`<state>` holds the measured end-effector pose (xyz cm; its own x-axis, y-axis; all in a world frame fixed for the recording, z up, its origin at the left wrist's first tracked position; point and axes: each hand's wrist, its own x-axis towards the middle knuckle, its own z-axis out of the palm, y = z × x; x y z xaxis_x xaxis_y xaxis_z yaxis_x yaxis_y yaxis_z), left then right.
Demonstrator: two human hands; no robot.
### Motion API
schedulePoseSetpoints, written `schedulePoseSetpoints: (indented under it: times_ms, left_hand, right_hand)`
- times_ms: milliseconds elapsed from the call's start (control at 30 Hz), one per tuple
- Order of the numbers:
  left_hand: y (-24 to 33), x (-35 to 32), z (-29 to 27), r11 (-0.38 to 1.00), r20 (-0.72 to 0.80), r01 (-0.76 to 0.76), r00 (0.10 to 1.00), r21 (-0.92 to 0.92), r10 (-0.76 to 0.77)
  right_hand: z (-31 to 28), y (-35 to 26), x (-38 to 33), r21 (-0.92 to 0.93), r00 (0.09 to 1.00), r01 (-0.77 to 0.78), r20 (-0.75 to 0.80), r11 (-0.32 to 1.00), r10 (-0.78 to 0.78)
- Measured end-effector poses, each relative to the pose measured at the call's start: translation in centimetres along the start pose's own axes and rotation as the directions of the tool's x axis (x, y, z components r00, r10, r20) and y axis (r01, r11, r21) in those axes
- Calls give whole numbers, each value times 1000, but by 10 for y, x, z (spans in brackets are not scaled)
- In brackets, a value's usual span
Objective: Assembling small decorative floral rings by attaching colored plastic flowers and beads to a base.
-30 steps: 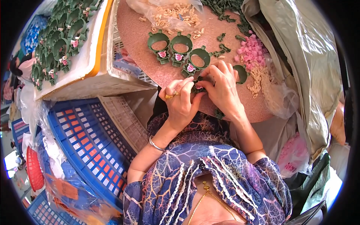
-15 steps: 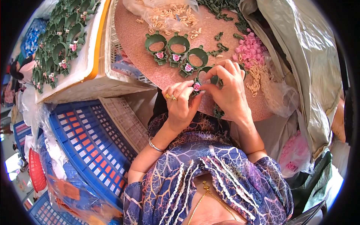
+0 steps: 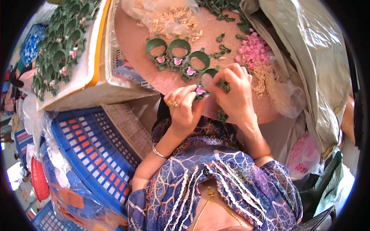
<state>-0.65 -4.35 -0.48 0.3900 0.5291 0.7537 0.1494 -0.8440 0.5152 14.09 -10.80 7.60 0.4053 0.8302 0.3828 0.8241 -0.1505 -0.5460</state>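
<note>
Fitting a pink flower [image 3: 200, 90] onto a green ring [image 3: 210, 77], held just above the near edge of the pink board [image 3: 135, 42]. Left hand [image 3: 185, 109] pinched shut on the flower at thumb and forefinger; small ring worn on one finger, bangle at the wrist. Right hand [image 3: 235, 94] closed on the green ring's far side, fingers curled over its rim, steadying it. Both hands touching the same piece, flower at the ring's lower tab. Three finished rings [image 3: 178, 56] in a row on the board just beyond the hands, each bearing a pink flower at its base. Loose pink flowers [image 3: 254, 50] heaped to the right, cream bits [image 3: 169, 21] in clear plastic at the far edge, spare green parts [image 3: 223, 42] scattered between. White tray [image 3: 86, 73] of many finished pieces to the left; blue crate [image 3: 88, 146] below it. Judged step: seating the flower, mid-assembly on the fourth piece. Whether the flower is fully seated: cannot tell, fingers cover the joint. Next move, as judged: firm press of the flower into the tab while the right hand keeps the ring from twisting, then setting down beside the row.
</note>
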Motion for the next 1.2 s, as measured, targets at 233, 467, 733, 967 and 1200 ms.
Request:
schedulePoseSetpoints:
  times_ms: [233,467,733,967,1200]
  left_hand:
    - [-6,-4,-1,946,52,154,983,285,-175]
    - [-4,5,5,986,145,17,989,163,-41]
    - [1,4,3,978,47,-31,999,205,21]
    - [38,-14,7,975,429,-198,876,-96,220]
    - [27,-16,10,992,321,-28,945,-122,66]
  right_hand:
    - [-53,91,20,-403,951,-251,-270,880,148]
    - [-34,109,24,-370,985,-163,-114,915,130]
    - [-15,101,45,-318,996,5,81,948,22]
    - [-22,89,30,132,994,-98,-24,986,102]
    - [-48,50,-14,210,985,45,154,977,-78]
